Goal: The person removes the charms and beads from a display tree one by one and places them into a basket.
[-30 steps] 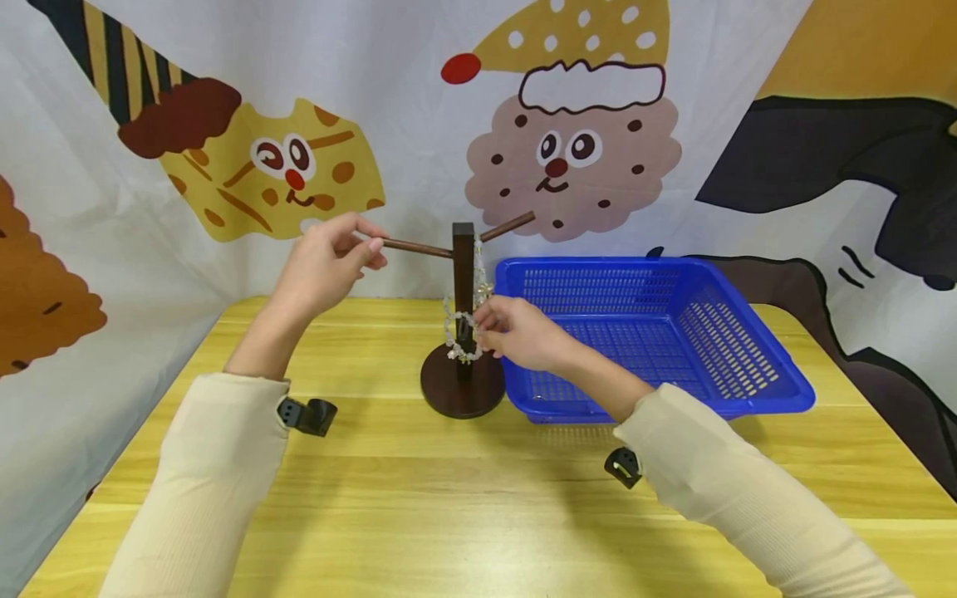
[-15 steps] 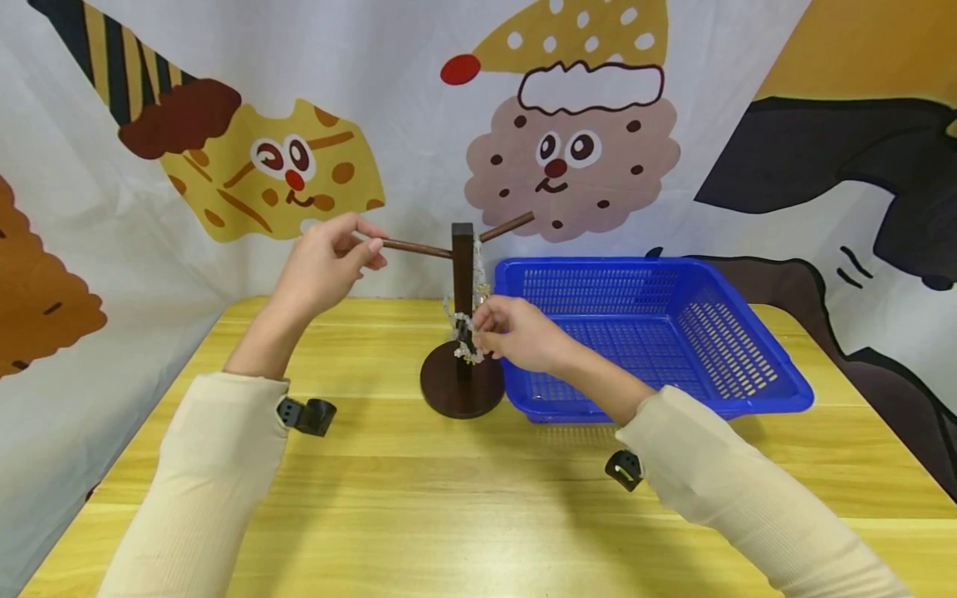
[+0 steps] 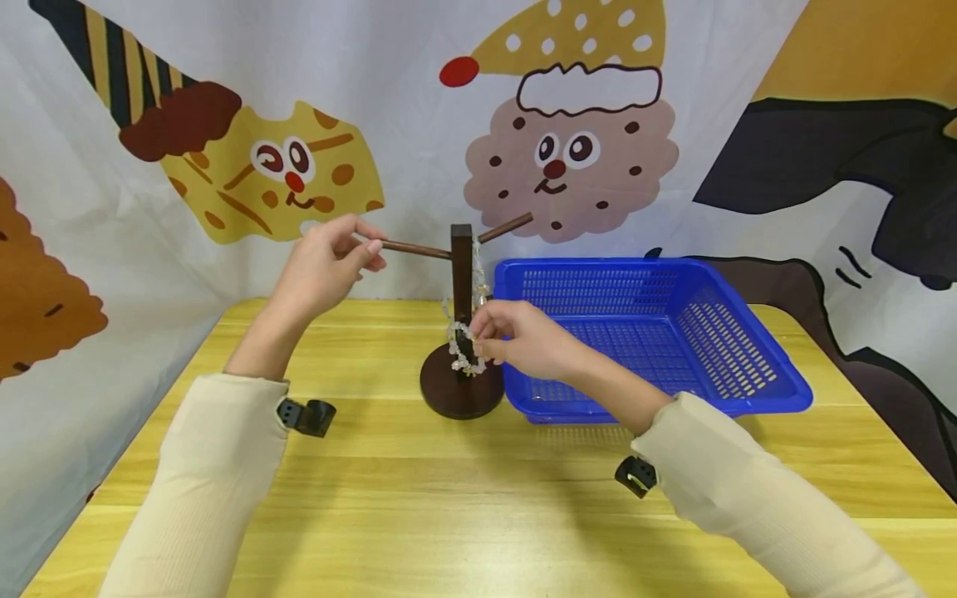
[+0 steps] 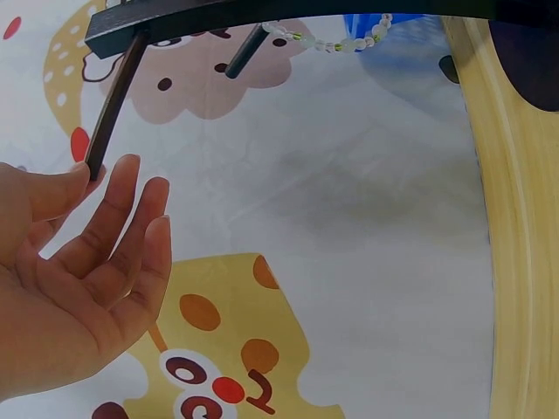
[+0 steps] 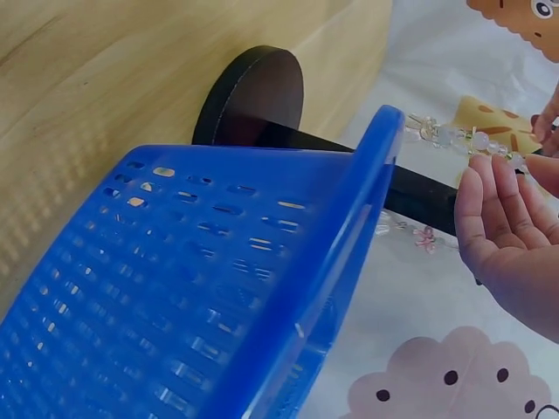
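Note:
A dark wooden jewellery stand [image 3: 461,274] with a round base stands upright on the table. At its left peg [image 4: 115,109], my left hand [image 3: 325,262] pinches the tip between thumb and forefinger, the other fingers loosely bent. My right hand [image 3: 527,339] pinches a clear beaded bracelet [image 3: 458,359] in front of the post, just above the base. The right wrist view shows its pale round beads [image 5: 450,137] running from the fingertips. Another beaded strand [image 3: 478,264] hangs from the right peg [image 3: 508,227], partly hidden behind the post and right hand.
A blue perforated plastic basket [image 3: 777,357] stands right of the stand, its near left corner close to the base and under my right forearm. The wooden table [image 3: 419,515] ends at a white cloth backdrop [image 3: 419,149] printed with cartoon food.
My right hand has shifted slightly down and toward me, and the bracelet in it has swung and now hangs a little lower. The left hand stays at the peg tip.

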{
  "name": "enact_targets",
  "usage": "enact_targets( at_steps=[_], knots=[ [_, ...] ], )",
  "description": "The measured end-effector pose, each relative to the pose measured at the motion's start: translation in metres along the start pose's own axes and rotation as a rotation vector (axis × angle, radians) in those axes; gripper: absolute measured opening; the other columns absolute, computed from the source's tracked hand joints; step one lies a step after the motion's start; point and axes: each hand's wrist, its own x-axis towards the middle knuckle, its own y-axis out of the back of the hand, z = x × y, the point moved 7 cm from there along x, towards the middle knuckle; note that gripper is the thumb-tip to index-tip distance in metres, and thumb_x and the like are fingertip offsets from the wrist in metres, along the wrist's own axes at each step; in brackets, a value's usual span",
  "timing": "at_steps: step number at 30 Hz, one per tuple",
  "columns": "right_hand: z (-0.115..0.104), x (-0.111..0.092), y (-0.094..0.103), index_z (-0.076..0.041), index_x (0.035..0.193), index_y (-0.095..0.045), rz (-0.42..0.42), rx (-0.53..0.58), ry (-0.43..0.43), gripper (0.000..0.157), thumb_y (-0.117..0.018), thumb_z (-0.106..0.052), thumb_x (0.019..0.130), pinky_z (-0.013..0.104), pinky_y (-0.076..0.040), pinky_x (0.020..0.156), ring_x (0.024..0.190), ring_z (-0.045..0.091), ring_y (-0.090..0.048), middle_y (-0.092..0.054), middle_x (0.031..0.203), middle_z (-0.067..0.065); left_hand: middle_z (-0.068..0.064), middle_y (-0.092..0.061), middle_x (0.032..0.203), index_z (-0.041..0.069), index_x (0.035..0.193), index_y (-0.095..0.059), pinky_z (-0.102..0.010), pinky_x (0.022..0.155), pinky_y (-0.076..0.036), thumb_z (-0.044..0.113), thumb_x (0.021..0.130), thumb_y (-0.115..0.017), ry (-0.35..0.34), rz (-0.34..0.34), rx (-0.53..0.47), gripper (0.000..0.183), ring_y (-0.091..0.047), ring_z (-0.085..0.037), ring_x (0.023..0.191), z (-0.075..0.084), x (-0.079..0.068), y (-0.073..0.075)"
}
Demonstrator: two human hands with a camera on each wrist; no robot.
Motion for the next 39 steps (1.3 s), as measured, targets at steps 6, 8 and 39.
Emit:
enact_targets(
  at_steps=[6,8,39],
  knots=[
    [-0.006,-0.004,0.000,0.005,0.096,-0.056,-0.009,-0.004,0.034,0.010,-0.057,0.004,0.087,0.043,-0.049,0.069,0.075,0.032,-0.057,-0.060,0.082,0.009,-0.016,-0.067,0.089,0.004,0.104,-0.059,-0.037,0.071,-0.047,0.017,0.096,-0.048,0.011,-0.003,-0.003,0.019,-0.061,-0.027,0.083,0.000,0.000,0.000],
    [-0.007,-0.005,0.001,0.005,0.096,-0.056,-0.010,-0.007,0.040,0.010,-0.056,0.004,0.087,0.044,-0.049,0.069,0.075,0.032,-0.057,-0.060,0.082,0.009,-0.016,-0.066,0.089,0.004,0.104,-0.059,-0.037,0.070,-0.046,0.018,0.096,-0.048,0.014,-0.005,-0.001,0.020,-0.061,-0.027,0.082,0.000,0.000,0.000],
    [-0.013,-0.032,0.036,0.001,0.098,-0.061,0.030,-0.062,-0.011,0.011,-0.053,0.001,0.089,0.041,-0.050,0.069,0.075,0.027,-0.058,-0.062,0.085,0.011,-0.017,-0.065,0.091,0.003,0.108,-0.057,-0.036,0.072,-0.046,0.021,0.097,-0.045,0.003,-0.035,-0.003,0.024,-0.060,-0.026,0.085,0.001,-0.002,-0.001]
  ],
)
